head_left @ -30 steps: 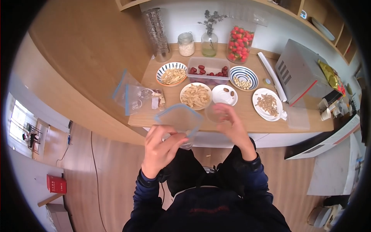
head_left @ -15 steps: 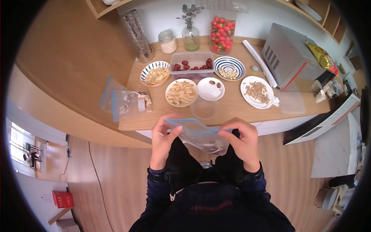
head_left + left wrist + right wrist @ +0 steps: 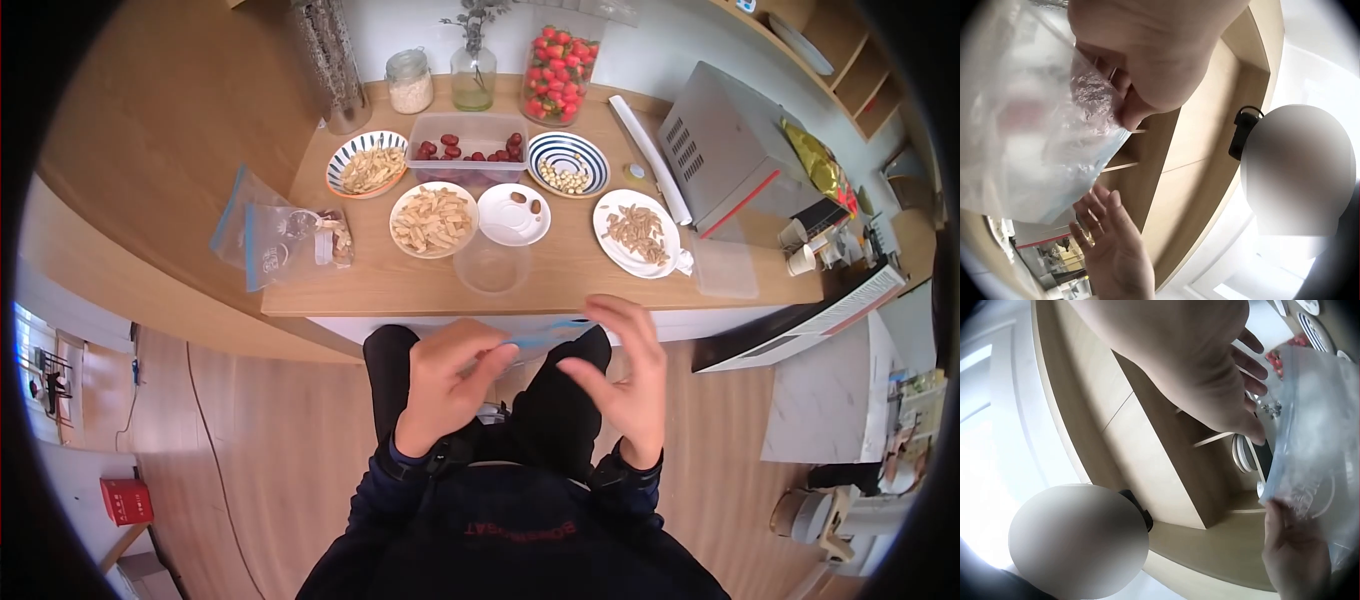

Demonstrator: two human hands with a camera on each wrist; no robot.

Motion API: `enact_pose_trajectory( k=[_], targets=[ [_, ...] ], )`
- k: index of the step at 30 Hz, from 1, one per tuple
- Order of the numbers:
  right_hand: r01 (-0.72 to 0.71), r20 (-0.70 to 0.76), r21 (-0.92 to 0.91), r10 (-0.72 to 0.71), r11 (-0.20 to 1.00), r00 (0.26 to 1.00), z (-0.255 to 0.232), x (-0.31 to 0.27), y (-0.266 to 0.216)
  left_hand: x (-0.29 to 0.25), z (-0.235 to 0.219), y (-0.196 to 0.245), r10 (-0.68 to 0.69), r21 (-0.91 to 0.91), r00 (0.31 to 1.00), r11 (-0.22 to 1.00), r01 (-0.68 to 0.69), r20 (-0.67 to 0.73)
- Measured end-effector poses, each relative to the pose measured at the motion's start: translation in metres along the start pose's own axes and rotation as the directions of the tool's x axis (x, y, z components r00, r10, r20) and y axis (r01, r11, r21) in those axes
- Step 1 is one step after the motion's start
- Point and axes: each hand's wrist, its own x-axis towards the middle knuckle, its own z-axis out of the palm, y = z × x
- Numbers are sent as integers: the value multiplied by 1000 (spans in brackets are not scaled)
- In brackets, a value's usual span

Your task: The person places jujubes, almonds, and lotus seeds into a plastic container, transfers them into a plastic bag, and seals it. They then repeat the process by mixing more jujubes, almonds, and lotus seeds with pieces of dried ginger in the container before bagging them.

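My left hand [image 3: 450,380] pinches one top corner of a clear zip bag [image 3: 1035,125] between thumb and fingers. The bag's blue zip strip [image 3: 545,332] runs from those fingertips toward the right. Seen from the right wrist, the bag [image 3: 1319,431] hangs from the left hand [image 3: 1297,556] with white print on its side. My right hand [image 3: 630,380] is beside the bag's other end, thumb and fingers spread apart with nothing gripped. Just beyond the hands, a clear round bowl [image 3: 492,268] stands at the counter's front edge.
Behind it are plates of pale sliced pieces [image 3: 433,220], two dates [image 3: 525,204] and brown strips [image 3: 637,233]. A tub of red dates [image 3: 468,150] stands farther back. Filled zip bags [image 3: 295,240] lie left; a grey oven [image 3: 735,150] stands right.
The right hand came from the right and took the bag's zip edge, then let go and opened. The left hand keeps its pinch on the bag throughout. The head view has shifted too.
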Motion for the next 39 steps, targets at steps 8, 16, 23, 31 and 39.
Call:
enact_pose_trajectory(
  k=[8,16,23,31,39],
  targets=[
    [48,234,282,-117,958,965,35,6,-5,3,-21,8,215,201,969,951,-235,117],
    [-21,263,419,-100,908,960,40,1,-6,0,-26,1,293,173,943,932,-319,160],
    [-6,287,427,-130,904,949,36,2,-9,0,-24,5,342,237,914,890,-389,218],
    [34,340,420,-192,907,921,39,3,-10,-4,-33,6,329,233,890,883,-408,315],
    [76,402,387,-242,919,883,34,6,-10,-7,-33,7,325,214,880,886,-411,346]
  ],
)
